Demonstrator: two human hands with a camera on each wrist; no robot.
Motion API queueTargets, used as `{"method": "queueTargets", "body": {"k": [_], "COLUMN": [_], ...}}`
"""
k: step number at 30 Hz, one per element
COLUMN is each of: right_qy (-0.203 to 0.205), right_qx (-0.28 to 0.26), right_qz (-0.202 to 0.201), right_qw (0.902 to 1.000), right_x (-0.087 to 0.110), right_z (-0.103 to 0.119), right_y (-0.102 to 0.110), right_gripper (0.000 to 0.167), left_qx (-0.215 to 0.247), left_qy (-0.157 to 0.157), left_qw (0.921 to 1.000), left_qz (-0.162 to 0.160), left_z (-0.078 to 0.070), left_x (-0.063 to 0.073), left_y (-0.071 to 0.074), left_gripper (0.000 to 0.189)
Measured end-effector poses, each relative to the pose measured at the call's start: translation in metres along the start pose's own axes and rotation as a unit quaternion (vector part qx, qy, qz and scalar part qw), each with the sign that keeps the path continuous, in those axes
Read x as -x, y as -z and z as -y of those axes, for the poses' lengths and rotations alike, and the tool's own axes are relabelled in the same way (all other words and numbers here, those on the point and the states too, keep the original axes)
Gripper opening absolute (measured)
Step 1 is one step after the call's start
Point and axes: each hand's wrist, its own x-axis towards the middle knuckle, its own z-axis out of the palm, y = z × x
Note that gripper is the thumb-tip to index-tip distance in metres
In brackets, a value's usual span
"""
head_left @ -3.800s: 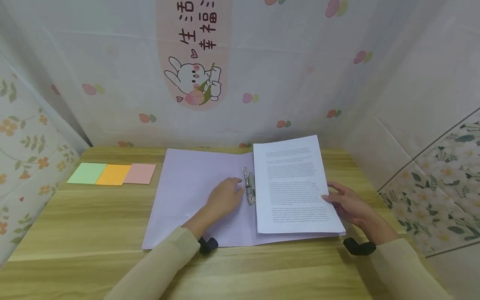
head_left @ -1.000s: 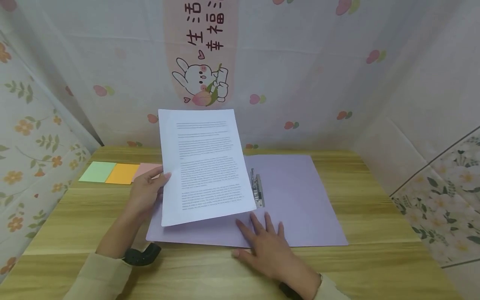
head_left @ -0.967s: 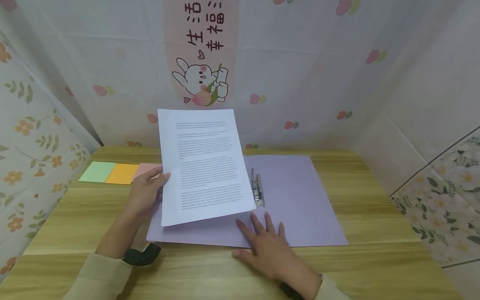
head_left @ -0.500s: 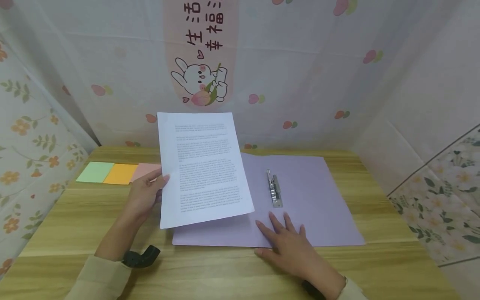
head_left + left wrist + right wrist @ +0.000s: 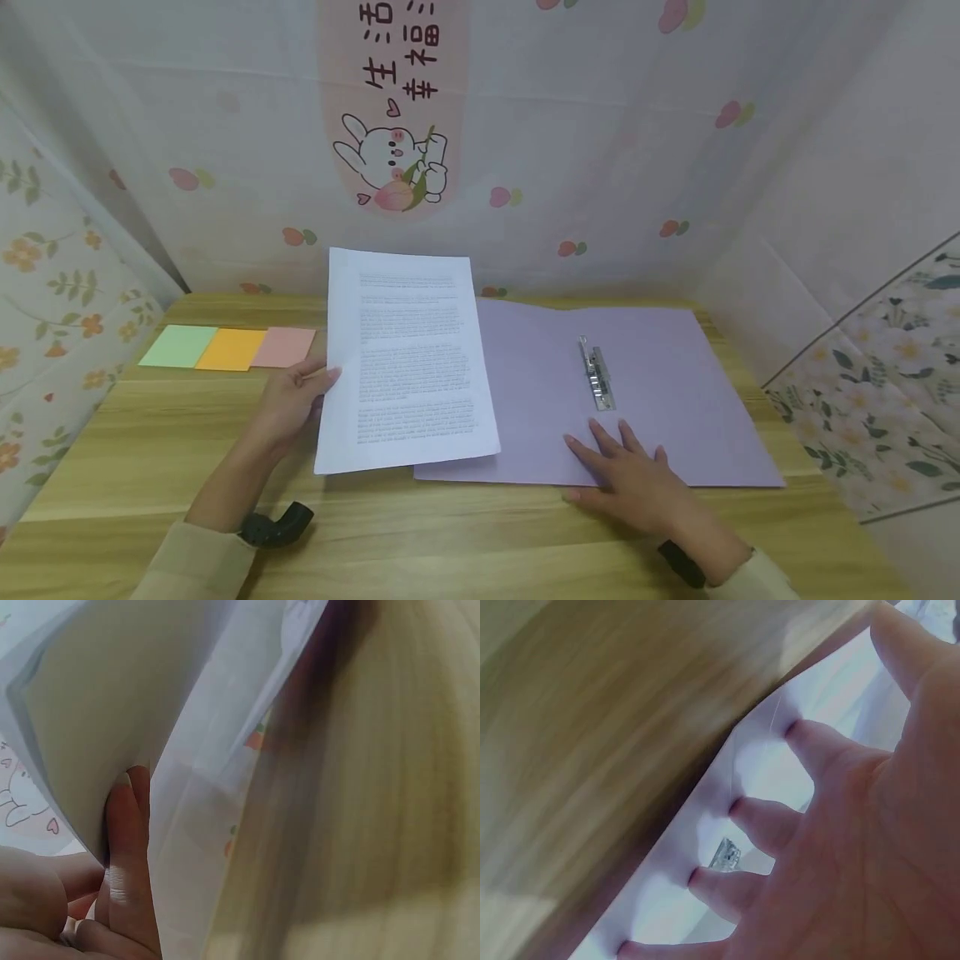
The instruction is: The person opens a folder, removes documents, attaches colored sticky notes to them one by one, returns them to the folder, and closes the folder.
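A stack of printed paper (image 5: 408, 358) is pinched at its left edge between the thumb and fingers of my left hand (image 5: 288, 404). In the left wrist view the fingers lie behind the sheets (image 5: 97, 712). The stack is raised and tilted, covering part of a purple file folder (image 5: 667, 383) that lies spread on the table. My right hand (image 5: 637, 483) rests with spread, straight fingers on the folder's near edge. Just beyond those fingertips is the folder's metal clip (image 5: 597, 375), which the right wrist view shows between the fingers.
Green (image 5: 178, 346), orange (image 5: 231, 349) and pink (image 5: 283, 347) sticky note pads lie in a row at the back left of the wooden table (image 5: 420, 542). A patterned cloth (image 5: 540, 150) hangs behind the table.
My right hand has slid the folder to the right across the table, uncovering the clip. Before that, the paper stack went from the folder's right side to my left hand, which has lowered it slightly.
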Motion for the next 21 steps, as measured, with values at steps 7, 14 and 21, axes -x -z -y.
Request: {"method": "queueTargets", "body": {"k": [7, 14, 21], "right_qy": [-0.024, -0.018, 0.021], "right_qx": [0.027, 0.076, 0.042], "right_qz": [0.005, -0.014, -0.011], "right_qw": [0.9993, 0.9969, 0.9988], "right_x": [0.002, 0.002, 0.002], "right_z": [-0.015, -0.038, -0.059], "right_y": [0.009, 0.016, 0.020], "right_gripper": [0.081, 0.082, 0.077], "left_qx": [-0.034, -0.026, -0.015], "left_qy": [0.013, 0.023, 0.027], "left_qw": [0.9993, 0.9989, 0.9985], "left_qz": [0.011, 0.031, 0.045], "left_z": [0.009, 0.016, 0.023], "left_x": [-0.001, -0.003, -0.006], "left_y": [-0.001, -0.004, -0.012], "left_gripper": [0.058, 0.057, 0.058]}}
